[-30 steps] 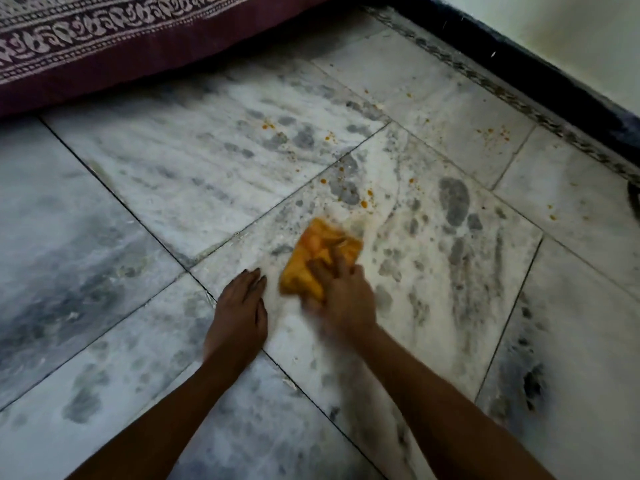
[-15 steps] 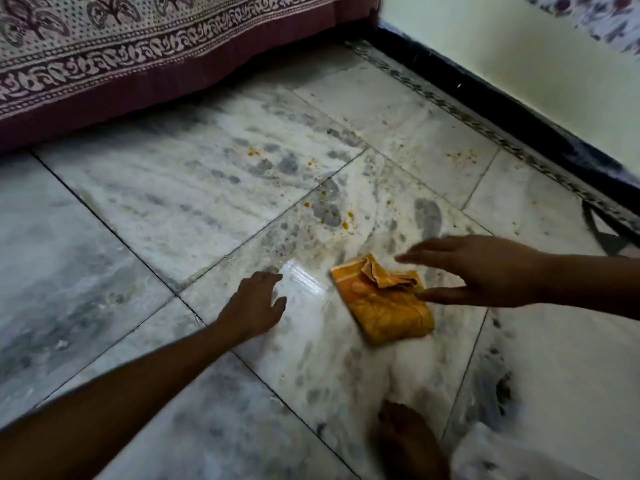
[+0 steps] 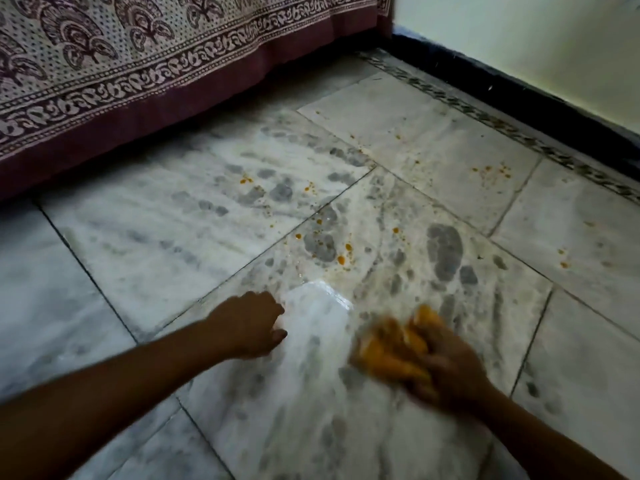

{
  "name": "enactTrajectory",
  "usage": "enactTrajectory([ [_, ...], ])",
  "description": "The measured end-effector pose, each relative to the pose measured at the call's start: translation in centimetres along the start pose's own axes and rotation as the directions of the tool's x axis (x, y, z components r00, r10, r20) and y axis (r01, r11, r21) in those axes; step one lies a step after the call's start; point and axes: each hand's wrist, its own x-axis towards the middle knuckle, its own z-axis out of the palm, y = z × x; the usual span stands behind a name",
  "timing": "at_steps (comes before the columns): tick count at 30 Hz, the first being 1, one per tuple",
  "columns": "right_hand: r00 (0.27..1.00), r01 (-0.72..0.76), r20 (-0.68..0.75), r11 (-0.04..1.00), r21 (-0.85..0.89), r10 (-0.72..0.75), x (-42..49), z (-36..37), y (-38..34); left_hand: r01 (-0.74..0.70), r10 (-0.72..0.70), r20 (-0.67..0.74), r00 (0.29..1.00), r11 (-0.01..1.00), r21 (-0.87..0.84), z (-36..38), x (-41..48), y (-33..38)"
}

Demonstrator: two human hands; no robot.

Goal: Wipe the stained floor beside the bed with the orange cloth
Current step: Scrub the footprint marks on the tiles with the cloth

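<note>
Right hand (image 3: 446, 372) is clamped over the orange cloth (image 3: 391, 348), near right of frame, pressing it onto the floor (image 3: 173, 237). Fingers curled into the bunched fabric; cloth and hand are both motion-blurred, so exact finger positions can't be read. Most of the visible cloth sticks out to the left and far side of the hand.

Left hand (image 3: 247, 323) is on the floor left of the cloth, well apart from it, holding nothing. Fingers curled under, loosely closed, knuckles toward the far side. It sits right by a tile joint.

Between the two hands: a glossy wet patch (image 3: 318, 306) on the marble, touching or nearly touching the left hand's fingertips, with the cloth just to its right.

Orange stain spots (image 3: 341, 259) are scattered farther out, beyond the wet patch and both hands. One more cluster is far right near the wall skirting (image 3: 519, 91), a few more spots on the tile at mid right. Grey smudges are all over the tiles.

Bed cover (image 3: 138, 64), patterned with a maroon hem, hangs along the far left edge of the floor, well away from cloth and hands.
</note>
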Motion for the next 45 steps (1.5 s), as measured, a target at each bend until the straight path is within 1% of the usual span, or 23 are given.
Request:
enactTrajectory([
  [2,0.902,-0.424,-0.074,0.905,0.027,0.425,6.4,0.1,0.6,0.095,-0.120,-0.141,0.983,0.981,-0.172,2.7,0.9,0.9],
  [4,0.840,-0.537,-0.082,0.843,0.026,0.537,12.5,0.2,-0.9,0.124,-0.230,-0.347,0.909,0.945,-0.302,4.8,1.8,1.7],
  [6,0.912,-0.387,-0.128,0.920,0.057,0.391,14.9,0.8,-3.6,0.188,-0.338,-0.402,0.851,0.911,-0.367,6.6,2.4,2.1],
  [8,0.988,-0.129,-0.071,0.986,0.102,0.137,11.4,1.7,-6.0,0.236,-0.434,-0.423,0.795,0.865,-0.444,7.8,2.5,2.9],
  [10,0.997,0.038,-0.070,0.991,0.131,-0.029,5.4,1.8,-5.0,0.216,-0.464,-0.510,0.724,0.855,-0.471,8.8,2.6,3.5],
  [12,0.981,0.050,-0.191,0.995,0.082,-0.034,2.3,1.3,-0.4,0.194,-0.449,-0.537,0.714,0.864,-0.465,9.4,2.8,4.1],
  [14,0.952,-0.189,-0.237,0.981,0.033,0.192,3.7,1.1,3.7,0.172,-0.438,-0.538,0.720,0.864,-0.473,9.6,3.1,4.9],
  [16,0.832,-0.497,-0.258,0.867,0.049,0.491,8.7,1.3,4.8,0.156,-0.441,-0.516,0.735,0.850,-0.503,9.4,3.4,5.8],
  [17,0.773,-0.590,-0.254,0.806,0.051,0.582,11.4,1.5,4.2,0.148,-0.435,-0.508,0.743,0.848,-0.510,9.1,3.7,6.3],
  [18,0.760,-0.617,-0.220,0.785,0.050,0.611,13.8,1.6,2.9,0.145,-0.434,-0.503,0.747,0.845,-0.515,9.1,3.9,6.8],
  [20,0.847,-0.492,-0.206,0.869,0.044,0.490,15.6,2.4,0.1,0.142,-0.426,-0.478,0.768,0.841,-0.522,8.9,4.4,7.4],
  [22,0.964,-0.216,-0.144,0.973,0.079,0.225,11.8,2.8,-1.9,0.102,-0.388,-0.516,0.763,0.862,-0.497,9.1,4.8,7.7],
  [24,0.991,-0.013,-0.128,0.991,0.133,0.030,5.3,2.4,-1.0,0.052,-0.358,-0.563,0.745,0.873,-0.486,9.5,4.5,7.7],
  [25,0.990,0.015,-0.143,0.994,0.112,0.001,2.3,2.0,1.1,0.027,-0.356,-0.581,0.732,0.867,-0.498,9.5,4.8,7.8],
  [26,0.987,-0.025,-0.158,0.996,0.081,0.038,0.4,1.5,3.3,0.016,-0.361,-0.596,0.717,0.864,-0.504,9.7,4.7,7.8],
  [28,0.935,-0.268,-0.235,0.963,0.019,0.264,-0.1,1.1,8.3,0.009,-0.367,-0.607,0.705,0.860,-0.510,9.6,5.3,8.6],
  [31,0.721,-0.647,-0.293,0.761,0.043,0.629,7.5,1.5,10.8,0.003,-0.352,-0.584,0.731,0.858,-0.514,9.4,5.9,9.6],
  [33,0.648,-0.735,-0.220,0.674,0.068,0.729,13.7,2.4,9.8,0.007,-0.324,-0.564,0.760,0.871,-0.491,9.0,6.4,10.0],
  [34,0.680,-0.707,-0.213,0.704,0.064,0.702,16.0,2.8,8.8,0.013,-0.312,-0.553,0.772,0.879,-0.477,8.7,6.7,10.1],
  [36,0.819,-0.556,-0.153,0.831,0.032,0.554,17.4,3.5,5.7,0.039,-0.310,-0.537,0.784,0.889,-0.457,8.0,7.1,9.9],
  [39,0.968,-0.210,-0.111,0.968,0.141,0.226,10.4,2.5,2.6,0.057,-0.328,-0.533,0.780,0.885,-0.462,7.3,7.3,10.2],
  [42,0.970,-0.133,-0.189,0.986,0.095,0.150,1.6,1.3,6.0,0.007,-0.307,-0.568,0.763,0.884,-0.468,7.5,7.9,10.8],
  [45,0.864,-0.442,-0.251,0.896,0.036,0.437,1.2,1.3,12.0,-0.054,-0.234,-0.594,0.770,0.903,-0.425,8.1,8.3,11.8],
])
